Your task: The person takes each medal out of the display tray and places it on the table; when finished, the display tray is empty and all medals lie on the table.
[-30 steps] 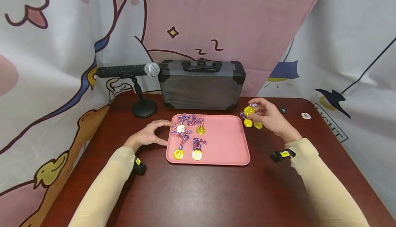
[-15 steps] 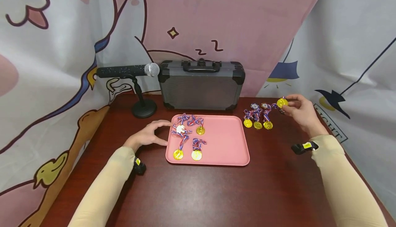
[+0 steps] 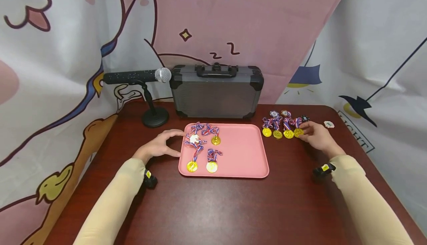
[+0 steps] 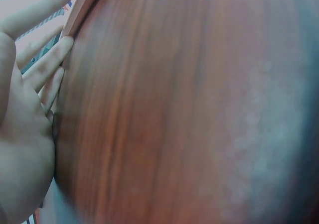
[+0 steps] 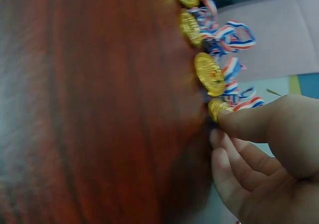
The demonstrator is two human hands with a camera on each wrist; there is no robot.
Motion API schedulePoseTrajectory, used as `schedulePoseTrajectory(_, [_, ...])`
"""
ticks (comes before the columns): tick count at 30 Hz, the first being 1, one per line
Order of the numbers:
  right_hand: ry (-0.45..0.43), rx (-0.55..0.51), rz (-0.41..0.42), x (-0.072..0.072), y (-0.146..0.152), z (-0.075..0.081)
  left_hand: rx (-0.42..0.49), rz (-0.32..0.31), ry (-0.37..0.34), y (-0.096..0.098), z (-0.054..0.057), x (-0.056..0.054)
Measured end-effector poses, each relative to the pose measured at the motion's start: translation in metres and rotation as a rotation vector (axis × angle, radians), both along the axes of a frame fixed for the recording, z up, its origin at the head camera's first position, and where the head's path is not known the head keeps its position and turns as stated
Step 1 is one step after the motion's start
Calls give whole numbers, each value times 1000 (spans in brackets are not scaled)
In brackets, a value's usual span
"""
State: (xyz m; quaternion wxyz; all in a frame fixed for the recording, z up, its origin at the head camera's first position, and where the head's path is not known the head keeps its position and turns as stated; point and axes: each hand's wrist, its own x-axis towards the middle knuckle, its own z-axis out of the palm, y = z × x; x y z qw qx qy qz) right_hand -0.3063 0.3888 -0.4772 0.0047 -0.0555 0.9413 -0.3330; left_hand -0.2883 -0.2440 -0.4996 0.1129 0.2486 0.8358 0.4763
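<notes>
In the head view four-cornered pink tray point(image 3: 245, 152) bears several gold medals with red, white and blue ribbons, such as one medal point(image 3: 211, 167) near its front. My left hand point(image 3: 158, 146) lies at the tray's left edge, thumb and fingers spread and touching the rim. To the right of the tray, gold medals lie in a row on the table, ribbons pointing away. My right hand point(image 3: 317, 136) pinches the rightmost gold medal point(image 3: 298, 132) at its edge. In the right wrist view the thumb covers part of that medal point(image 5: 217, 108).
A grey hard case point(image 3: 217, 98) stands behind the tray. Left of it is a microphone point(image 3: 133, 76) on a black stand. Poker chips lie behind the row of medals, and a white chip point(image 3: 328, 124) lies farther right. Printed cloth hangs around the table point(image 3: 233, 208).
My right hand swung right with a gold medal, then came back left and down, bringing it to the right end of the row. My left hand stayed at the tray.
</notes>
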Motion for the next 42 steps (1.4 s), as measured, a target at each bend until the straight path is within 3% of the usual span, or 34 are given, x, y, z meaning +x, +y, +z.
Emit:
schedulePoseTrajectory(6, [72,108,19,3,-6,-1,3,1,-1,1,0,-1])
schedulePoseTrajectory(16, [37,162,-33,7,-7,5,-15,-24,19,-3,0,-1])
schedulePoseTrajectory(22, [190,114,-93,12,-18,8,-29,-20,29,-3,1,0])
schedulePoseTrajectory(25, [252,66,-83,14,-33,11,-26,-18,28,-3,2,0])
schedulePoseTrajectory(32, [283,-40,99,16,-85,21,-17,-6,13,-3,0,0])
schedulePoseTrajectory(42, [177,-172,411,19,-174,21,-6,-7,6,1,1,1])
